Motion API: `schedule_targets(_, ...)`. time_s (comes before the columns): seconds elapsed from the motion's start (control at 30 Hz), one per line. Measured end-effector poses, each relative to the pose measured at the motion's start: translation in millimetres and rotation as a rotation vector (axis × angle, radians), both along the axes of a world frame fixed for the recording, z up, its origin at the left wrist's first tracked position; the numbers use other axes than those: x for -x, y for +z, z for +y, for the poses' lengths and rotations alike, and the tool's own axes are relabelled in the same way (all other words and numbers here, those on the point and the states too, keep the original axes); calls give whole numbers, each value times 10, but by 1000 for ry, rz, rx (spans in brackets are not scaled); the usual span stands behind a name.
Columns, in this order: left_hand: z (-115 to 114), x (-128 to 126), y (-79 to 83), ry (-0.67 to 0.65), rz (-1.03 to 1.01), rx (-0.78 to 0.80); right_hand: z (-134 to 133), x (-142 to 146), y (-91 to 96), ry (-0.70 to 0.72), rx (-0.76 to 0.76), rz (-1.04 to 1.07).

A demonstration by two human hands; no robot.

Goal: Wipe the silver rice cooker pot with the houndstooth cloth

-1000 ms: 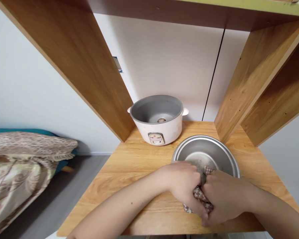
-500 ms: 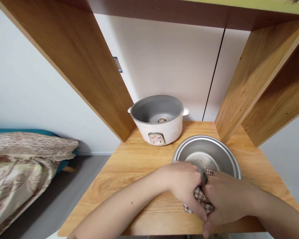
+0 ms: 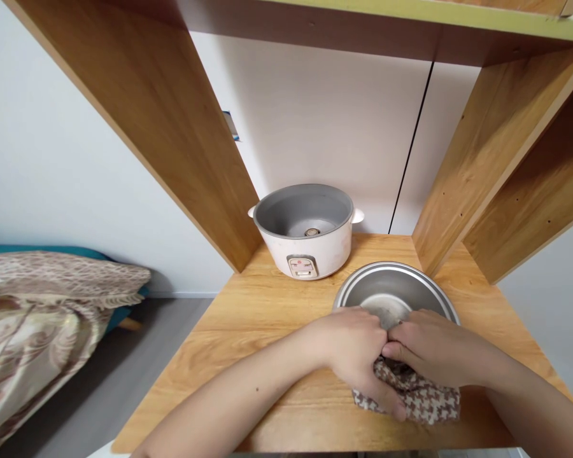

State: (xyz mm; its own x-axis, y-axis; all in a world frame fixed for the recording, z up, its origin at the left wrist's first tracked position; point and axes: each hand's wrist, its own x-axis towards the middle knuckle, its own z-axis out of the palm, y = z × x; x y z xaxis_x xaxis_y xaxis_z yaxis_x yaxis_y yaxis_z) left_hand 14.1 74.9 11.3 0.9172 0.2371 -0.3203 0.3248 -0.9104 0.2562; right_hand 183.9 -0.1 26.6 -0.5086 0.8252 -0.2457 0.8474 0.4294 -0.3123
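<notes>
A round metal rice cooker inner pot (image 3: 427, 285) sits near the front right of the wooden tabletop. My left hand (image 3: 358, 346) is closed over its near left rim, fingers inside and thumb outside against the cloth. A brown-and-white houndstooth cloth (image 3: 430, 399) drapes over the near rim and hangs down outside. My right hand (image 3: 427, 343) is closed on the upper part of this cloth at the rim, its thumb touching my left hand. The fingertips of both hands are largely hidden inside the pot.
A white rice cooker body (image 3: 310, 254) without a lid stands behind the pot, against the back panel. Wooden uprights (image 3: 205, 146) flank the tabletop (image 3: 210, 356), with a shelf (image 3: 344, 32) overhead. Patterned fabric (image 3: 42, 318) covers furniture at left.
My right hand has shifted up and turned, its thumb moving from below to beside my left hand. More of the cloth now spreads out below it. My left hand stays at the rim.
</notes>
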Motion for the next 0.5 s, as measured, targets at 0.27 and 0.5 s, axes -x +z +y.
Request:
schedule_targets(0.27, -27, -13, 22, 41, 15, -17, -56, 53, -58, 0, 75, -51)
schedule_targets(0.5, -22, -13, 7, 49, -14, -22, -66, 41, -140, 85, 215, 11)
